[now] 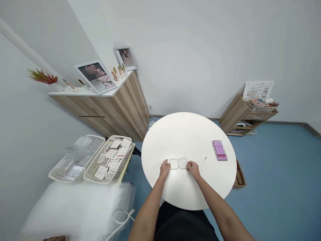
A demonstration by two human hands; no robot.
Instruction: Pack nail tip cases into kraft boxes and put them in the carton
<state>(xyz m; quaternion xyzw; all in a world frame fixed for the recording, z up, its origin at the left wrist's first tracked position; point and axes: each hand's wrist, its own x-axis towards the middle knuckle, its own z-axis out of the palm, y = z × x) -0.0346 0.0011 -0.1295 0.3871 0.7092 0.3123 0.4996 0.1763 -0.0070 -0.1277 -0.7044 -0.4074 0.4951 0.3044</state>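
The clear case (178,163) lies open on the white counter (187,137), directly between your two hands, its long axis running sideways from your left hand (165,168) to your right hand (193,168), with one squarish half beside the other and the seam between them pointing away from you. Your left hand has thumb and fingers closed on the outer edge of the left half, so the case lies just to its right; your right hand pinches the near outer corner of the right half (whether something small sits between those fingertips too is too fine to tell), so the case lies to its left. Neither hand is nearer, since each touches its own end and the seam falls roughly midway. The right half looks slightly askew against the left. Apart from the case, a small dark piece (206,158) lies to the right, and farther right a blurred purple item (219,150), both nearer your right hand
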